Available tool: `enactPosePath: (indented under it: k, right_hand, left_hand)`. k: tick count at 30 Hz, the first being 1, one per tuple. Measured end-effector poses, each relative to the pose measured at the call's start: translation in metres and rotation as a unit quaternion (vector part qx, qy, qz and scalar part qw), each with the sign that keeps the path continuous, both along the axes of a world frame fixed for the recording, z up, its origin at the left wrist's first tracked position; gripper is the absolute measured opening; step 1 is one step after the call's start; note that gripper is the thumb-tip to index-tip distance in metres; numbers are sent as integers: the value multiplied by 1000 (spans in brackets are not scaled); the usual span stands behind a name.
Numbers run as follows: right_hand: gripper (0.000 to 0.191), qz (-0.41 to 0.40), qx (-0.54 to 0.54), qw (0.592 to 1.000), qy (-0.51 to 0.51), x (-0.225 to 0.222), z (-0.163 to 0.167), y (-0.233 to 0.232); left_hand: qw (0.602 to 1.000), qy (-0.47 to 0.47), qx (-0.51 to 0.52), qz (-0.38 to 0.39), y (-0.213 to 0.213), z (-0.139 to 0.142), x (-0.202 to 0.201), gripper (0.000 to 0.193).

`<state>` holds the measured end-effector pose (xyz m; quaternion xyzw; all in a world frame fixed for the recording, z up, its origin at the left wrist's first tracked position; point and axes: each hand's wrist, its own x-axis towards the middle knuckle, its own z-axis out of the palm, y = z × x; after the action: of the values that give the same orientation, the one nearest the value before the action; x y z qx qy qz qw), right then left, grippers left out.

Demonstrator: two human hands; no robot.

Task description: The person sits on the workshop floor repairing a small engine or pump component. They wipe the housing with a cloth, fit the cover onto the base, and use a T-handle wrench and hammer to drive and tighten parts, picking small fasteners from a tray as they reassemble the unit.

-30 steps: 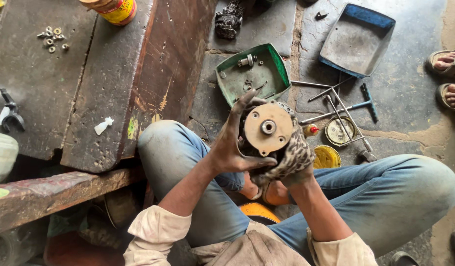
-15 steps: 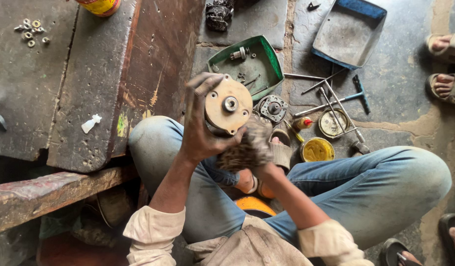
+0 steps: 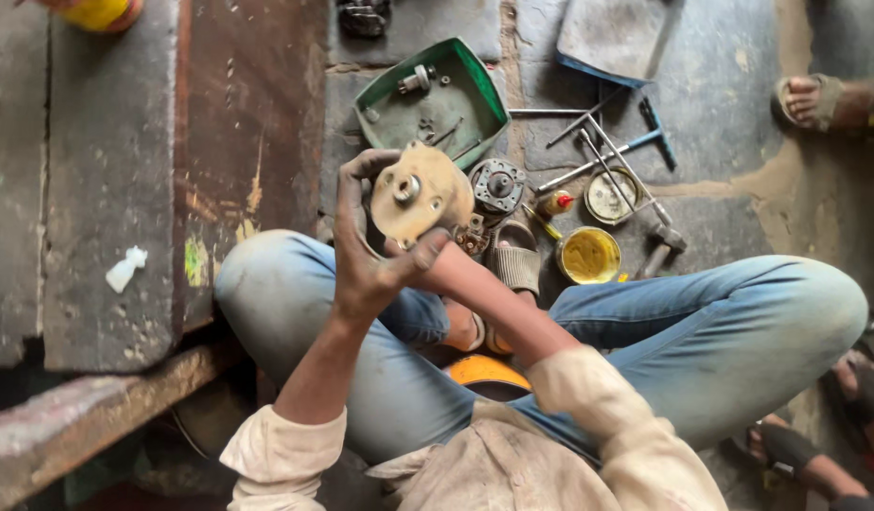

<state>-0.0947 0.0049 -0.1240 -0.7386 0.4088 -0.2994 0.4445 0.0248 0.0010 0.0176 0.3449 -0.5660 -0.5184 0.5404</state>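
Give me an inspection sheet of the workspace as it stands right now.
Surface: stained concrete floor; worn wooden planks on the left.
Job's things: round tan motor part with a central shaft, held up over the lap.
Clutter: green tray with small parts, dark round part, T-handle wrenches, yellow tin, small white bottle.
Hands: left hand grips the part's edge; right hand mostly hidden behind it.
Cables: nothing seen.
Surroundings: another person's sandalled foot at upper right.
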Motion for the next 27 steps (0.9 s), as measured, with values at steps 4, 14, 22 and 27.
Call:
enactPosePath:
  k: [4, 14, 22, 27]
  right_hand:
    - [35, 63, 26, 997, 32, -88, 20, 48]
    - [59, -279, 163, 873, 365, -337, -106, 93]
    - [57, -217, 185, 900, 330, -313, -162, 99]
    - [44, -243, 214, 906, 271, -307, -159, 93]
  left_hand:
    - [993, 21, 74, -84, -19, 17, -5, 92]
    - [881, 231, 341, -233, -73, 12, -46, 60]
    - [885, 209, 360, -209, -56, -6, -51, 59]
    - [890, 204, 353, -206, -64, -16, -54, 58]
